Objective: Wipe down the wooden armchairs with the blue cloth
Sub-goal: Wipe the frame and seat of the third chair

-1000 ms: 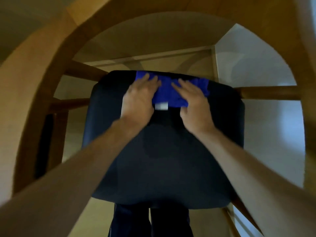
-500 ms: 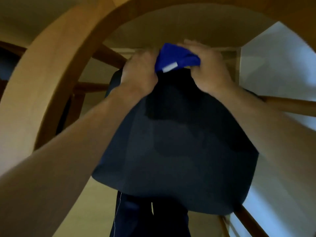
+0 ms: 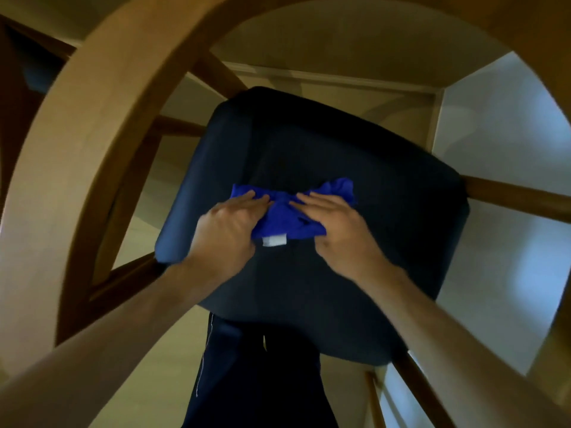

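Note:
A wooden armchair fills the view; its curved light-wood rail [image 3: 102, 143] arcs over the left and top. Its dark navy seat cushion [image 3: 386, 211] lies in the middle. The blue cloth [image 3: 287, 216], crumpled and with a white tag at its near edge, rests on the cushion's middle. My left hand [image 3: 228, 230] presses flat on the cloth's left part. My right hand [image 3: 336, 230] presses flat on its right part. Fingers of both hands lie on top of the cloth and nearly meet.
Dark wooden rungs [image 3: 519, 196] run out from under the cushion to the right and left. My dark trouser legs [image 3: 256, 375] stand below the seat. A pale floor and a white skirting board [image 3: 340, 78] lie beyond the chair.
Both hands have pulled the cloth from the cushion's far edge back toward me to its middle. The cloth, bunched up half a second ago, is now spread wider under flat hands.

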{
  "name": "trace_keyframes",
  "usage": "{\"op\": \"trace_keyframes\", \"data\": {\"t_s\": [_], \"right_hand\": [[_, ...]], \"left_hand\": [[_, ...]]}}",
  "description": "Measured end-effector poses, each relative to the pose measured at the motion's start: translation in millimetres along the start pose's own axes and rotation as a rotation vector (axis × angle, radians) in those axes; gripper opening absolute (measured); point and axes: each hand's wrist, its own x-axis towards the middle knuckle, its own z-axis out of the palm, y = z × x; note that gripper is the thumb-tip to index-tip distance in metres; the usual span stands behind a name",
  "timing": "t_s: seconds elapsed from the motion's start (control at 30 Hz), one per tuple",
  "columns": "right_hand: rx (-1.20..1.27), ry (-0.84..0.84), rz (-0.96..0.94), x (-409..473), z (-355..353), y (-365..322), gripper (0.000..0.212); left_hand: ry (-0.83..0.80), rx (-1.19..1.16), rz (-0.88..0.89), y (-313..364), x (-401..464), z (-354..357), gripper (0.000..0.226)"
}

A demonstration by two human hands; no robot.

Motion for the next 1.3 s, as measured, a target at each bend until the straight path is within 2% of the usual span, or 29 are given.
{"op": "trace_keyframes", "data": {"t_s": [0.07, 0.13, 0.2, 0.27, 0.37, 0.47, 0.6, 0.67, 0.77, 0.87, 0.93, 1.0, 1.07, 1.2, 1.3], "right_hand": [[-0.021, -0.006, -0.050, 22, -24, -2, 0.069], [-0.070, 0.077, -0.140, 60, -49, -8, 0.072], [-0.140, 0.167, -0.193, 104, -65, -15, 0.076], [-0.206, 0.176, -0.190, 140, -66, -21, 0.076], [-0.238, 0.156, -0.127, 151, -37, -30, 0.068], [-0.166, 0.176, -0.102, 108, -6, -35, 0.068], [-0.155, -0.030, -0.121, 47, 15, -39, 0.074], [-0.150, -0.094, -0.118, 46, 9, -42, 0.073], [-0.111, 0.062, -0.166, 81, -12, -50, 0.072], [-0.204, 0.216, -0.171, 145, -29, -59, 0.070], [-0.215, 0.175, -0.176, 176, -29, -64, 0.064], [-0.178, 0.164, -0.149, 182, -20, -64, 0.058], [-0.209, 0.196, -0.098, 165, -9, -60, 0.061], [-0.203, 0.095, -0.127, 97, 7, -54, 0.069], [-0.176, -0.078, -0.141, 65, 8, -50, 0.071]], "left_hand": [[-0.002, -0.108, -0.060, -8, 10, -13, 0.048], [0.200, -0.203, -0.097, -10, 28, -23, 0.047], [0.432, -0.165, -0.149, -10, 55, -27, 0.053], [0.514, -0.147, -0.252, -14, 78, -26, 0.057], [0.496, -0.158, -0.308, -25, 81, -13, 0.062], [0.470, -0.180, -0.284, -29, 38, 8, 0.067], [0.284, -0.170, -0.269, -25, -33, 27, 0.069], [0.254, -0.197, -0.253, -28, -41, 22, 0.066], [0.428, -0.208, -0.248, -40, -5, -3, 0.062], [0.621, -0.210, -0.263, -61, 64, -31, 0.047], [0.633, -0.307, -0.296, -69, 97, -33, 0.039], [0.613, -0.320, -0.300, -73, 103, -25, 0.042], [0.635, -0.262, -0.264, -74, 88, -13, 0.051], [0.526, -0.276, -0.259, -61, 29, 11, 0.051], [0.344, -0.220, -0.262, -39, -13, 21, 0.056]]}}
